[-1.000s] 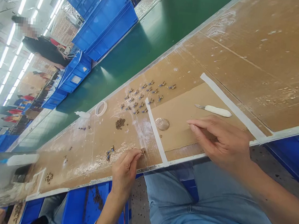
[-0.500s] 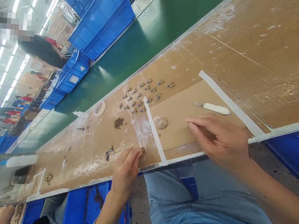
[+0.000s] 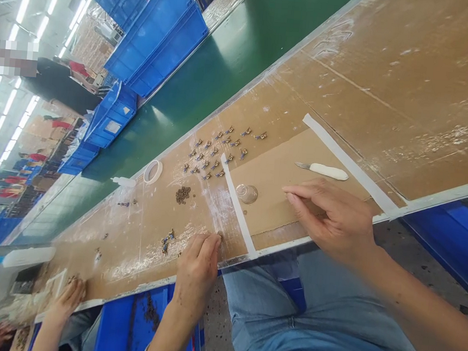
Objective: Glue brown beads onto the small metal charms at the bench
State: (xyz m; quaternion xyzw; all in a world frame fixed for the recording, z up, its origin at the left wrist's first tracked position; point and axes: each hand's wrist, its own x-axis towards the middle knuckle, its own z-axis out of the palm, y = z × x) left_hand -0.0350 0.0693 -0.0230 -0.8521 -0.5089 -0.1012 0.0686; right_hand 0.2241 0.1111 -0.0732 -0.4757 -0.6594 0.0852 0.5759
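My left hand point(image 3: 199, 262) is closed in a pinch near the table's front edge. A small dark metal piece point(image 3: 219, 235) pokes out at its fingertips, mostly hidden. My right hand point(image 3: 332, 217) hovers above the cardboard sheet point(image 3: 273, 165), thumb and forefinger pressed together; whatever is between them is too small to make out. Behind it lies a knife with a white handle point(image 3: 328, 172). A small clear round dish point(image 3: 246, 193) sits left of my right fingertips. Left of my left hand are a few small blue-and-gold pieces point(image 3: 166, 243).
Rows of small blue-and-gold pieces point(image 3: 213, 152) stand farther back, near a pile of brown bits point(image 3: 182, 194). A tape roll point(image 3: 153, 172) and a white bottle point(image 3: 125, 181) are beyond. A co-worker's hand point(image 3: 68, 295) works at left. Blue crates point(image 3: 159, 38) stand past the green belt point(image 3: 236, 61).
A co-worker's hand has reached onto the table at far left, over a small pile. My hands keep their pinches nearly in place; the view has shifted slightly.
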